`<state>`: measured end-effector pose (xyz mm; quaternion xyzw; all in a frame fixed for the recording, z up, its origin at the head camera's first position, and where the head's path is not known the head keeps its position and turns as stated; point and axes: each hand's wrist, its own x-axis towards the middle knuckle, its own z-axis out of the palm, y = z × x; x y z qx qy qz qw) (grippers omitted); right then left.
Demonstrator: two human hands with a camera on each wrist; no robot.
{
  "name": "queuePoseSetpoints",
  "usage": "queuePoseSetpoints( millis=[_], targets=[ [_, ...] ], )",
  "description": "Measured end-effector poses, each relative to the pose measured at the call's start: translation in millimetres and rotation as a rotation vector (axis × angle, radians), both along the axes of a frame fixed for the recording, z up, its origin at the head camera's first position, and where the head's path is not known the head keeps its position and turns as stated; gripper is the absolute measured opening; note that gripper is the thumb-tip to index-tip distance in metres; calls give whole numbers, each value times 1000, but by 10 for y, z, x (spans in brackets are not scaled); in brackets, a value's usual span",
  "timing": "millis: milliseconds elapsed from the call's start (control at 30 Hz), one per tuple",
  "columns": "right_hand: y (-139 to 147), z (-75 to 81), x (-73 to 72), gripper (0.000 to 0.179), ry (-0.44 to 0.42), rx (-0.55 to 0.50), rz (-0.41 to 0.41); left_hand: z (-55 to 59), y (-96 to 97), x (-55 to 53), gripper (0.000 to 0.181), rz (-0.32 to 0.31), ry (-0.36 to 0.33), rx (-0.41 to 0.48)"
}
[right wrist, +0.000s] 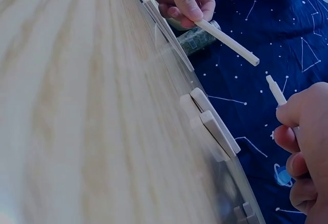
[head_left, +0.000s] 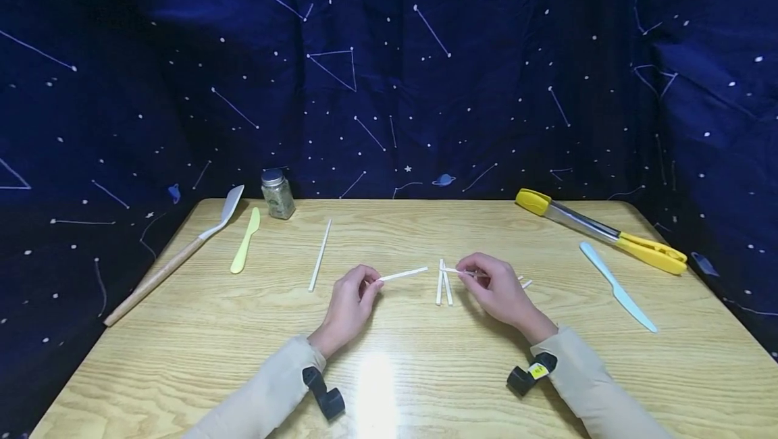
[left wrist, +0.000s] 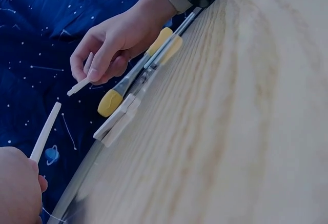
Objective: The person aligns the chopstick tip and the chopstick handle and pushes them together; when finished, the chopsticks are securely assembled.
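Note:
My left hand [head_left: 349, 300] pinches one end of a slim white rod [head_left: 404, 274], which points right, raised above the table. Between the thumb and fingers of my right hand [head_left: 503, 292] is another white rod [head_left: 451, 269], aimed left; most of it is hidden by the hand. In the right wrist view, a narrower stepped tip [right wrist: 271, 79] shows on this rod, while the left rod [right wrist: 230, 42] has a square end with a small hole. A gap separates the two ends. Two short white rods [head_left: 439, 287] lie on the table, below the right rod in the head view.
On the wooden table [head_left: 425, 371], a longer white rod [head_left: 319, 255] lies left, near a yellow-green knife [head_left: 246, 241], spatula [head_left: 182, 254] and spice jar [head_left: 277, 196]. At right are yellow tongs [head_left: 598, 229], a light-blue knife [head_left: 618, 288] and white rod ends [head_left: 527, 284].

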<state>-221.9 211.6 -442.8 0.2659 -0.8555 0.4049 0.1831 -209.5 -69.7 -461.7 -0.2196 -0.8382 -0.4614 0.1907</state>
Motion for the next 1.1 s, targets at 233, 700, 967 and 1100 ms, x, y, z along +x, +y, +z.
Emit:
queuePoseSetpoints(
  millis=[233,700,967,1100],
  targets=[
    [-45,11,12,15,12,-3,17,-8,25,-7,4,-12,10,-11],
    [-235,302,254,13,-24,-18,3,-24,43,22,7,-38,13,-10],
    [-243,350,300,10,-81,-25,-9,-24,38,31,5,-33,-4,-8],
    [-252,349,295,8,-94,-33,-6,-34,34,32,4,-44,-3,3]
  ],
)
